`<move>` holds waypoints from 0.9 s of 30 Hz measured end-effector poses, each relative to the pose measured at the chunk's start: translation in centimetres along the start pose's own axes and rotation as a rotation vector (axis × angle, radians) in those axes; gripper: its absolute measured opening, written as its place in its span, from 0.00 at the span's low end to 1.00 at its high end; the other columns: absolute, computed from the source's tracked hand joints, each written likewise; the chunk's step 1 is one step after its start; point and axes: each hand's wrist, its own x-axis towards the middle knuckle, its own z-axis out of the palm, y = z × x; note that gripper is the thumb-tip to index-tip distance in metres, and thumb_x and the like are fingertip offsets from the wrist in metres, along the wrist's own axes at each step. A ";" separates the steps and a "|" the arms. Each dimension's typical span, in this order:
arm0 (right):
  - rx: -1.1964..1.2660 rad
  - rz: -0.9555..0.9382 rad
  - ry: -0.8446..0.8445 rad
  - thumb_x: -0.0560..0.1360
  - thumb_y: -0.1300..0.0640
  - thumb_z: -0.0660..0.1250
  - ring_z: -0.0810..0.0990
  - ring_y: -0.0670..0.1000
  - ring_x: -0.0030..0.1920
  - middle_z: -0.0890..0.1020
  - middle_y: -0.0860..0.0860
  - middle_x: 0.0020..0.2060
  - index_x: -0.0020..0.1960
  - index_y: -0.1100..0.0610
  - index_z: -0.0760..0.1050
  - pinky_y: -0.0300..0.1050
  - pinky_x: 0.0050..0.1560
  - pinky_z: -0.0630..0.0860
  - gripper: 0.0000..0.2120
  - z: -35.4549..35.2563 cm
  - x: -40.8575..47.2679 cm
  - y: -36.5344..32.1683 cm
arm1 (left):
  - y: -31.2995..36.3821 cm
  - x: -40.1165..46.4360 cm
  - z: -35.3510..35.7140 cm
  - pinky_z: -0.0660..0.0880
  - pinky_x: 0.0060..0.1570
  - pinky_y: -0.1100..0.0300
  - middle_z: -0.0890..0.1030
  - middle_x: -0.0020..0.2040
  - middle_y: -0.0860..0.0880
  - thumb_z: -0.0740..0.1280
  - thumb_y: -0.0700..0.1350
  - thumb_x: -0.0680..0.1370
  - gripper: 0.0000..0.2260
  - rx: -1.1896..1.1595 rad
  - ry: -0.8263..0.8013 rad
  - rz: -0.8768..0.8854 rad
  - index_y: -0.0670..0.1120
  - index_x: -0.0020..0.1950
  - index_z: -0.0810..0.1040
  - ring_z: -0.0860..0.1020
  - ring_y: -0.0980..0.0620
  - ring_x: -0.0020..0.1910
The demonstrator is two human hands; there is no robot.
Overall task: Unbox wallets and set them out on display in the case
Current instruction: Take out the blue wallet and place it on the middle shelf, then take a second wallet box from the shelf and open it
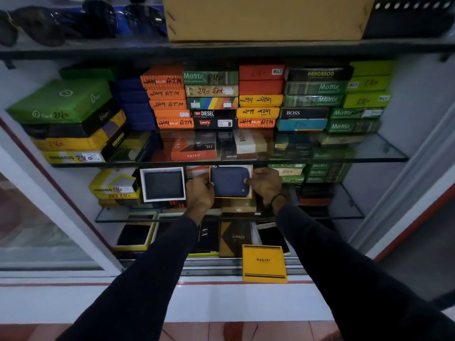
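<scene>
Dark sleeves reach into the case. Left hand [200, 193] and right hand [265, 183] each grip a side of the open box [231, 196], steadying the blue wallet [229, 181] face-up on the middle glass shelf [344, 210], beside a boxed dark wallet [163, 184]. Its yellow lid [264, 263] lies near, at the sill.

The yellow square cardboard lid [264, 263] on the case's sill reads "BALISI". Stacked boxes read: black box [213, 113] "DIESEL", black box [304, 113] "BOSS", green box [210, 77] "Motrix", dark box [320, 74] "KANGAROO", orange box [193, 155] "HAIKO".
</scene>
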 end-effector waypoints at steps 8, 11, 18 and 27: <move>-0.008 -0.134 0.182 0.68 0.56 0.74 0.85 0.48 0.41 0.84 0.46 0.34 0.40 0.53 0.83 0.26 0.42 0.76 0.02 -2.7 -2.1 4.9 | -0.6 -6.7 0.5 0.79 0.55 0.51 0.74 0.62 0.42 0.65 0.36 0.79 0.13 -0.013 0.226 0.280 0.41 0.63 0.76 0.77 0.44 0.56; -0.098 -0.290 0.269 0.69 0.55 0.70 0.77 0.35 0.31 0.77 0.39 0.26 0.35 0.48 0.78 0.17 0.35 0.66 0.05 -4.6 -4.3 8.5 | -2.0 -11.3 2.7 0.78 0.51 0.54 0.74 0.59 0.44 0.65 0.38 0.78 0.10 0.041 0.185 0.503 0.43 0.59 0.76 0.77 0.48 0.53; -0.395 -0.085 0.182 0.70 0.56 0.67 0.84 0.54 0.36 0.85 0.53 0.32 0.38 0.58 0.81 0.39 0.37 0.72 0.07 -8.0 -8.2 17.9 | -3.8 -17.9 9.4 0.78 0.45 0.52 0.76 0.54 0.46 0.65 0.43 0.75 0.10 0.303 -0.462 0.832 0.45 0.55 0.77 0.79 0.46 0.50; 0.103 0.536 -0.256 0.79 0.64 0.62 0.82 0.63 0.53 0.85 0.65 0.51 0.52 0.67 0.79 0.51 0.49 0.79 0.09 -9.0 -9.1 20.0 | -2.9 -17.0 15.6 0.67 0.69 0.44 0.65 0.77 0.44 0.80 0.58 0.63 0.53 0.800 -0.707 0.600 0.47 0.80 0.55 0.67 0.40 0.71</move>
